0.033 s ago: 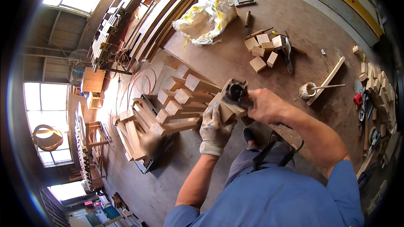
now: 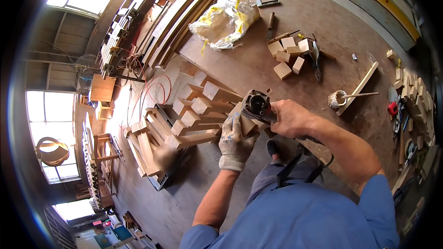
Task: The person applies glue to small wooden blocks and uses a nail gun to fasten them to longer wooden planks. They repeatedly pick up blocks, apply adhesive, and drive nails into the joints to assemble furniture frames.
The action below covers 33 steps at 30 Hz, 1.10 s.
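Note:
My left hand (image 2: 236, 139), in a pale work glove, grips a squared piece of wood (image 2: 248, 126) at the edge of the workbench. Its fingers lie over the top and the thumb is on the near side. My bare right hand (image 2: 294, 118) is wrapped round the rear of a dark power sander (image 2: 256, 104) with a round head. The sander's head sits over the same piece of wood, just right of the gloved fingers. Its working face is hidden underneath.
Left of my hands, several wooden legs (image 2: 210, 106) lean in a stack. On the workbench (image 2: 323, 23) are a crumpled plastic bag (image 2: 226, 20), a try square (image 2: 265, 3), small wood blocks (image 2: 288, 51), pliers (image 2: 316, 60), a glue pot (image 2: 337, 99) and a wood strip (image 2: 357, 88).
The sander and my right hand have shifted slightly, the sander's head coming a little toward me and to the left. My left hand holds its place on the wood.

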Motion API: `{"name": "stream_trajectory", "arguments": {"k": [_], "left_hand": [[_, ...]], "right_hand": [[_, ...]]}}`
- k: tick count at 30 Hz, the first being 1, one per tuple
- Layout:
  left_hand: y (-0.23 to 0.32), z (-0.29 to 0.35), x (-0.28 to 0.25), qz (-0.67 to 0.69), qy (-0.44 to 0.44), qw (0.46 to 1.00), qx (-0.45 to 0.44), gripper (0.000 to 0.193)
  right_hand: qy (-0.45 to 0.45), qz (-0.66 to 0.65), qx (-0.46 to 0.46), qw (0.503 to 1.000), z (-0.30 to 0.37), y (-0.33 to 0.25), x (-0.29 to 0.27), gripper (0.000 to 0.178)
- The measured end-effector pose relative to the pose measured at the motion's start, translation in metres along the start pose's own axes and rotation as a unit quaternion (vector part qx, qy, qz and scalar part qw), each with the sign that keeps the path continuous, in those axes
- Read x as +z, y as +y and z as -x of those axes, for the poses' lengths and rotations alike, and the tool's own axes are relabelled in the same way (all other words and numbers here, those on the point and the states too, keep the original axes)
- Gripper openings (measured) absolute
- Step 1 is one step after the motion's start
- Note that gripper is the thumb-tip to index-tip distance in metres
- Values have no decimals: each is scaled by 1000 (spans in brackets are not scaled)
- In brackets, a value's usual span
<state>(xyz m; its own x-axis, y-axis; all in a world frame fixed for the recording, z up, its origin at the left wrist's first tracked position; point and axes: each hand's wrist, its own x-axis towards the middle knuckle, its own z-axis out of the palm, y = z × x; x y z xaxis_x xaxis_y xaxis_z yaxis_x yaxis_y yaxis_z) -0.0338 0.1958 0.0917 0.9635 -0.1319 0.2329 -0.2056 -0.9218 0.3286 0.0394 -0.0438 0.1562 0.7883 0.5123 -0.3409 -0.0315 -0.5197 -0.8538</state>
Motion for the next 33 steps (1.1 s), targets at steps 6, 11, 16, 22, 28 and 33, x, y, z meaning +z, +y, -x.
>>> {"name": "stream_trajectory", "arguments": {"k": [6, 11, 16, 22, 28, 33], "left_hand": [[3, 0, -4, 9, -6, 1000, -5, 89], [3, -1, -3, 7, -3, 1000, -2, 88], [1, 1, 0, 0, -2, 1000, -1, 88], [0, 1, -1, -5, -10, 1000, 0, 89], [-4, 3, -8, 27, -34, 999, 0, 103], [-11, 17, -16, 53, -14, 998, -26, 116]], "right_hand": [[119, -23, 29, 992, 10, -2, -19, 38], [151, -31, 18, 988, 31, 21, -14, 36], [105, -40, 133, 985, 61, 34, -6, 37], [156, -152, 163, 962, 99, 56, 11, 36], [214, 39, 258, 941, 138, 122, 25, 39], [231, 107, 325, 911, 171, 153, 26, 41]]}}
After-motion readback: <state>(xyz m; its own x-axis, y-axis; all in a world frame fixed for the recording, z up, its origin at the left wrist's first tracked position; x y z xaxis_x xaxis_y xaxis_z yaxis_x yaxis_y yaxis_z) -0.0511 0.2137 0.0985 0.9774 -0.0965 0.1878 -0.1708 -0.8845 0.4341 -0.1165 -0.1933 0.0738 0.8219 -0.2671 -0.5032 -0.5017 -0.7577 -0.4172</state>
